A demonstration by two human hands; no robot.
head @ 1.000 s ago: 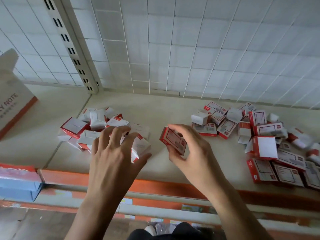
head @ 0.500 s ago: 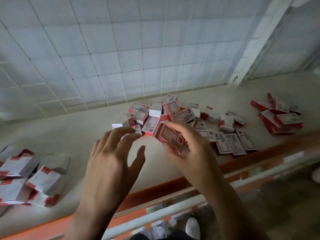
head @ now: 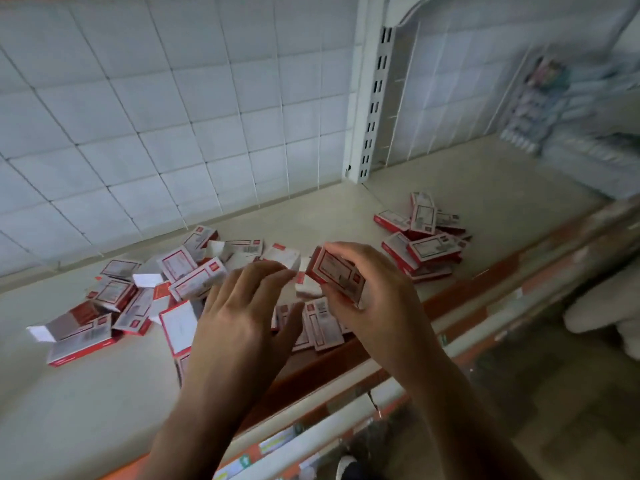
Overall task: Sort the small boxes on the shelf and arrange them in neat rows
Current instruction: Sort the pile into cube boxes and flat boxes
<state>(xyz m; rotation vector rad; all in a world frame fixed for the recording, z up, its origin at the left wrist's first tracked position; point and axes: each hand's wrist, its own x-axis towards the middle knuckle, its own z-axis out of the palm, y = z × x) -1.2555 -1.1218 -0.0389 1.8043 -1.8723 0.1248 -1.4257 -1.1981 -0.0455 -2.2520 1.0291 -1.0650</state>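
**Right hand.** I read the right hand (head: 377, 306) as gripping one red-and-white box (head: 337, 275). Its fingers (head: 349, 249) curl over the far edge and the palm closes against the near edge. The box is tilted with its printed face toward the camera, and is held above the shelf (head: 104, 393).

**Left hand.** The left hand (head: 242, 317) is spread, with the fingers only slightly bent, and holds nothing. It hovers just left of the held box, over the large heap (head: 166, 292).

**Boxes on the shelf.**
- The large heap lies unsorted across the middle of the shelf, running from well left of the left hand to beneath both hands. Several of its boxes have open flaps.
- The small heap (head: 422, 244) lies apart to the right, near the orange front rail (head: 485, 282) and in front of the slotted post (head: 375, 105).
- A wire back panel (head: 173, 116) stands behind both heaps.

**Change from the earlier frames.**
- The right hand's grip on the box is unchanged from half a second ago.
- The left hand is still spread and empty, but now sits closer to the box.
- The view has swung right. The separate group of boxes at lower left has left the frame, and the post has moved toward the centre.
- The large heap, previously beyond the fingertips, now lies under and left of the hands.
- One second ago the left hand rested on that left-hand group.
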